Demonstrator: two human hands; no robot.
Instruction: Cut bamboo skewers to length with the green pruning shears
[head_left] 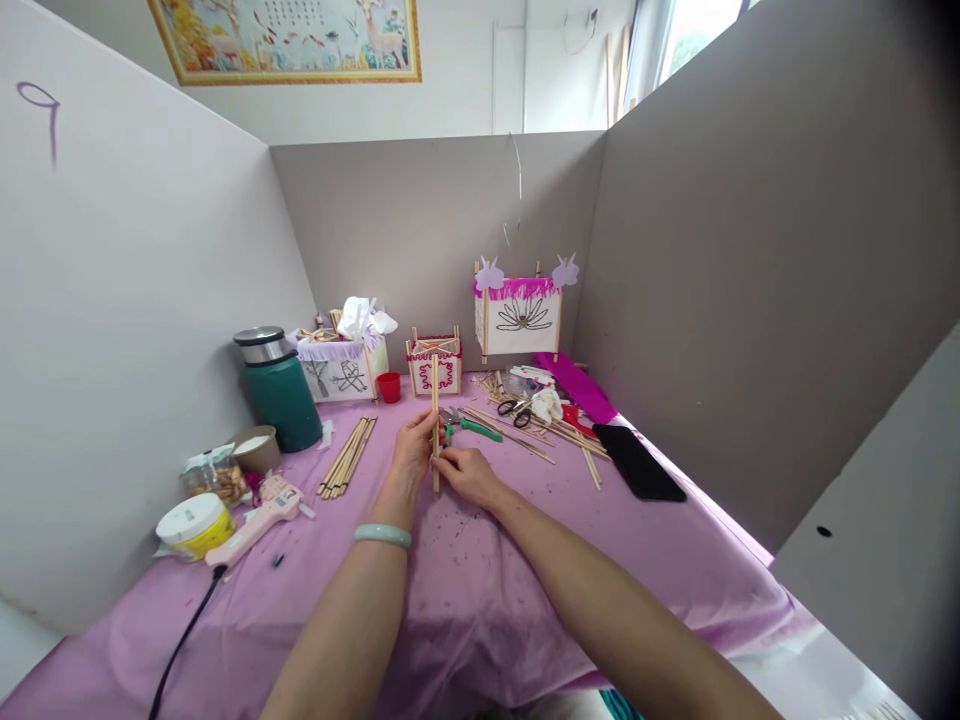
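Pale stick (pixel 436 385): stands between both hands, above the surface (pixel 480 590); single or flush pair, cannot tell.
Long axis: runs near-upright in view, top end well above the left hand (pixel 412 445), bottom end just below the right hand (pixel 469 475).
Left grip: closed around the middle of the stick, from the left side; nearer to the top end.
Right grip: pinched on the lower part, from the right side; nearer to the bottom end.
Green-handled pliers (pixel 480 430): lie just beyond the hands, to the right.
Stick bundle (pixel 348 458): lies left of the left hand, slanting away, dark bands near the ends.
Red-trimmed box (pixel 450 376): stands behind the stick, partly covered; contents unclear.
Red cup (pixel 388 387): stands beside that box; contents unclear.
Fringed box (pixel 337 375): holds sticks and crumpled white material.
Lotus box (pixel 523 325): sits high before the back panel (pixel 435 220); contents hidden.
Clear jar (pixel 217 482): holds brown pieces.
Brown bowl (pixel 259 460): holds something white.
Yellow tub (pixel 199 530): lidded, contents hidden.
Green flask (pixel 281 400): capped.
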